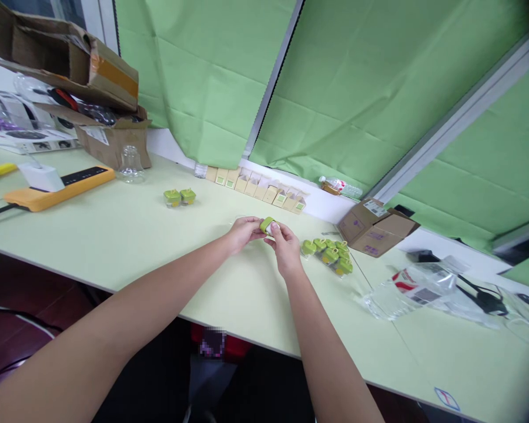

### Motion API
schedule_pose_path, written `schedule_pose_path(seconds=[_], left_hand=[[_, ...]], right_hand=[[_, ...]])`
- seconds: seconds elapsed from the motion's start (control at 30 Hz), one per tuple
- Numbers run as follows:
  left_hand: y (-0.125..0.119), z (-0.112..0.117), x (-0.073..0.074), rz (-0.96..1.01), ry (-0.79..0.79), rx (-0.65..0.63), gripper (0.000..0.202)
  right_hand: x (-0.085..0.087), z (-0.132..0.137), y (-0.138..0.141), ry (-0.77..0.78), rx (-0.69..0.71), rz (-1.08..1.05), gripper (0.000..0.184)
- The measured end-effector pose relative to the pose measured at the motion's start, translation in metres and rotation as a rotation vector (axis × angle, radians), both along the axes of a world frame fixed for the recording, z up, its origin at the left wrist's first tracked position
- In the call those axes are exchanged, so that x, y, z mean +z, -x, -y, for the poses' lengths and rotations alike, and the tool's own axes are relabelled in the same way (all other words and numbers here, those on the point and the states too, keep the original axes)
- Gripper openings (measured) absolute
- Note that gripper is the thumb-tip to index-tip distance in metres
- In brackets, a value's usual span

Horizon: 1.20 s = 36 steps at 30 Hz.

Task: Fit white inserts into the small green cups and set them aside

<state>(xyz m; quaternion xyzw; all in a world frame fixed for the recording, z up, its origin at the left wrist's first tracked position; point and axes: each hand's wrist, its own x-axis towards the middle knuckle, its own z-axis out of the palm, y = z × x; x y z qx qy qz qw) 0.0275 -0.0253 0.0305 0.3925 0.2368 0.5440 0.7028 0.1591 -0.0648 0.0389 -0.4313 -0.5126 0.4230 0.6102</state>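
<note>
Above the middle of the table, my left hand and my right hand meet on a small green lid with a white part on it. My left fingers pinch its left side, while my right thumb presses on the white part. To the right of my right hand stands a cluster of several small clear containers with green lids and yellowish loops. Two more green-lidded containers sit farther back on the left. Something clear, partly hidden, lies behind my left hand.
A row of small cardboard boxes lines the back edge. On the left are an orange power strip, a clear bottle-shaped piece and large cartons. A big plastic bottle and a brown box are on the right.
</note>
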Motion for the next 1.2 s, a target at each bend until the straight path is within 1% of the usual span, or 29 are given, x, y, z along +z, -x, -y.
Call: schedule_pose_path(seconds=[0.37,0.53,0.97,1.2], left_hand=[[0.0002,0.0014,0.0032,0.034,0.048,-0.006,0.006],[0.0007,0.0025,0.0054,0.053,0.068,-0.009,0.007],[0.0011,-0.0004,0.0023,0.068,0.061,-0.032,0.011],[0.0009,-0.0022,0.0005,0.058,0.064,-0.023,0.011]], right_hand=[[0.0036,0.0006,0.0015,0.051,0.029,-0.083,0.04],[0.004,0.001,0.0017,0.056,0.059,-0.125,0.038],[0.0039,0.0015,0.0018,0.064,0.074,-0.155,0.035],[0.0043,0.0018,0.0015,0.073,0.078,-0.148,0.037]])
